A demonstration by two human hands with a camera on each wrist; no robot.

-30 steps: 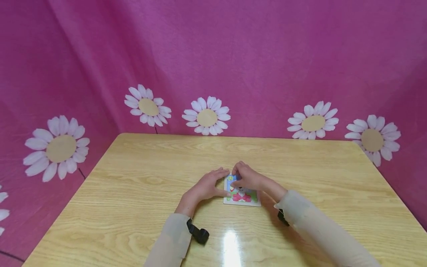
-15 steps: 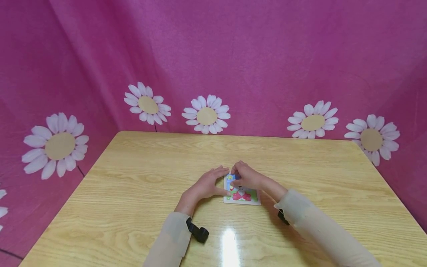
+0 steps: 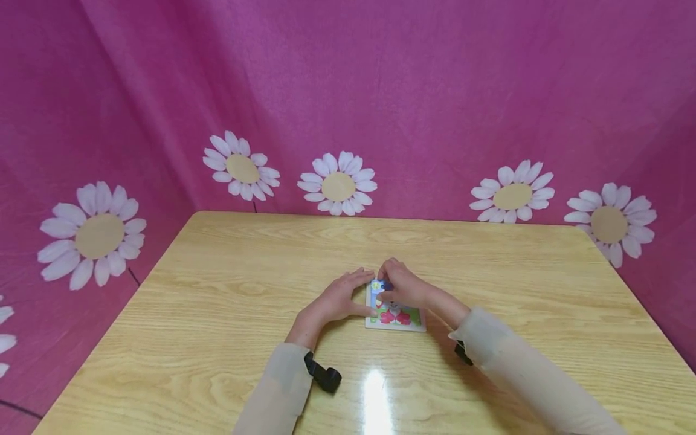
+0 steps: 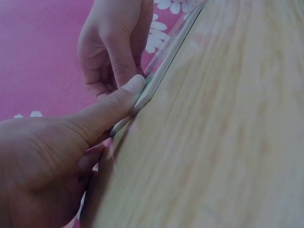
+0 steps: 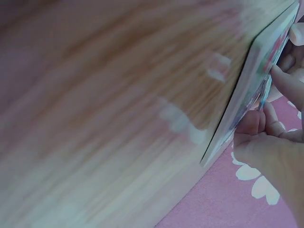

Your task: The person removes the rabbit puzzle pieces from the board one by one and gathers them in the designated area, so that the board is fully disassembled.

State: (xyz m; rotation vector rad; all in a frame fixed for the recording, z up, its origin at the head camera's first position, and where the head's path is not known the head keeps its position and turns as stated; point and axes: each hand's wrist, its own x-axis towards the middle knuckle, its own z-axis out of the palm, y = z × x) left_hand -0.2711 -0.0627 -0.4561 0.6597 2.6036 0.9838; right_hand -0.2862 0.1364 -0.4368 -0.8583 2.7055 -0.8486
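Observation:
A small, flat, pale-edged puzzle board point(image 3: 394, 327) with a cartoon picture lies on the table. The picture shows a pink-red figure on green under a blue sky. At its left side is my left hand point(image 3: 336, 300), with fingers stretched toward the upper left corner. The left thumb point(image 4: 114, 105) rests on the board's edge. Over the upper middle, my right hand point(image 3: 406, 286) bends its fingers and thumb downward. Between them, a thin bluish puzzle piece point(image 5: 268, 91) stands tilted at the board's face. The right hand covers much of the picture.
The board lies on a wood-grain table point(image 3: 261, 254), which reflects a bright light near the front. Behind and beside the table hangs a pink cloth point(image 3: 380, 90) with large white daisies. Black straps with small cameras point(image 3: 328, 379) are on both wrists.
Both hands stay at the same places on the board. The right fingertips shift slightly, and a little more of the board's upper left picture shows. The head view tilts slightly.

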